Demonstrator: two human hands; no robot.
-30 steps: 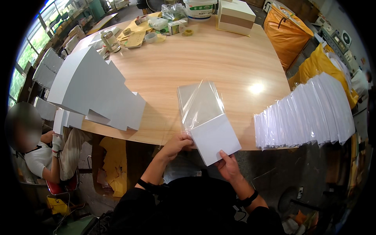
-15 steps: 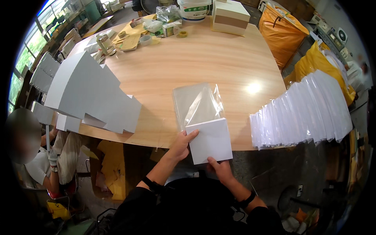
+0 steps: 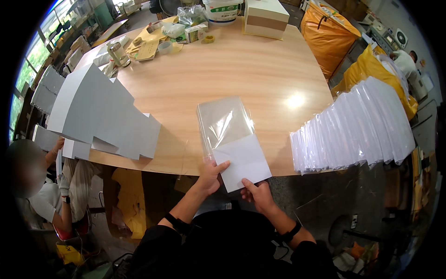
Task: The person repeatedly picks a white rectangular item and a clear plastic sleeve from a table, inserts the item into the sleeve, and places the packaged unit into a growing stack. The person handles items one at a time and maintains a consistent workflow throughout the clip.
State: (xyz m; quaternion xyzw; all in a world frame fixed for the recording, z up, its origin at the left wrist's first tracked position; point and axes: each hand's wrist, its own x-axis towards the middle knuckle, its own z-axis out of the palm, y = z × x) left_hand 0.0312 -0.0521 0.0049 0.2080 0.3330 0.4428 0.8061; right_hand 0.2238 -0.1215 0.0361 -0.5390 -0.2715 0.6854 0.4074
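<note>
A square white stack of paper lies tilted over the table's front edge. Its far edge meets the near end of a pile of clear plastic bags; whether it is inside the top bag's mouth I cannot tell. My left hand grips the left side, its thumb lying on the white face and its fingers hidden below. At the near edge, my right hand pinches the stack between a thumb on top and fingers underneath.
Grey-white blocks of paper stand stacked on the left. A leaning row of bagged white stacks fills the right side. Tape, envelopes, a bucket and a box sit at the back. A seated person works at left.
The white stack has moved slightly left and its far edge has come further over the clear bags. My right hand has shifted to its near edge, and the whole view has turned a little.
</note>
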